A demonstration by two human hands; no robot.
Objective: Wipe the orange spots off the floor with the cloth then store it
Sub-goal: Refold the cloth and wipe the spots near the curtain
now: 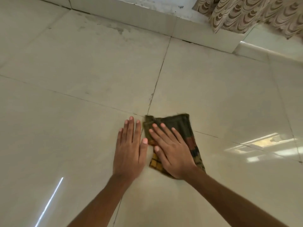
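The right hand (173, 154) presses flat, fingers spread, on the cloth (178, 128); the left hand (129, 151) lies open on the floor (65, 128) just beside.

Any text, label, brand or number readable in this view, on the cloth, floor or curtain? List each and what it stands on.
None readable.
Cloth under the right hand: only a checked pattern, no tag or label visible.
Floor tiles, where the left hand lies flat: only grout lines and smudges.
Curtain: scalloped print, no lettering.
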